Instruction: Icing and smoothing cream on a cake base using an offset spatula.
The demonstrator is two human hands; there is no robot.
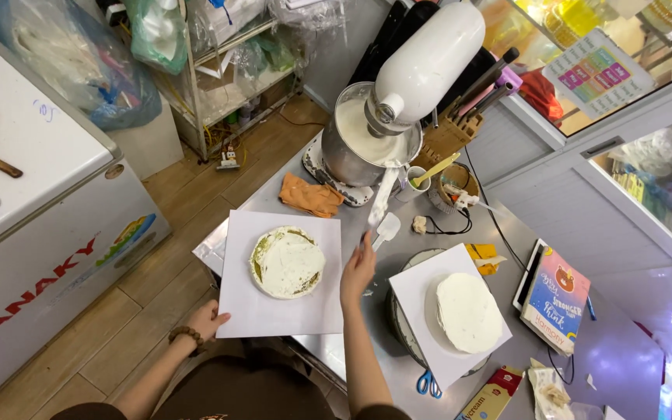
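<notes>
The left hand (pixel 208 319) grips the near-left corner of a white board (pixel 274 311), fingers curled on its edge, thumb side hidden; the board juts past the edge of the steel table (pixel 624 350) and carries a round cake (pixel 287 262), white cream on top with green-brown sponge showing at its rim; the right hand (pixel 358 268) rests at the board's right edge, fingers closed round the handle of a long spatula (pixel 380 201) whose blade points away toward the mixer bowl (pixel 355 144); judged from this, the cream is being fetched, so the left hand should keep the board level and steady, since it overhangs, and the blade should load modestly and travel low to avoid drips; right of the hand a second, fully white cake (pixel 468 313) sits on paper on a turntable (pixel 398 327); scissors (pixel 428 383) lie near it; further off, a white scraper (pixel 387 229), an orange cloth (pixel 311 196), the white mixer (pixel 429 58).
</notes>
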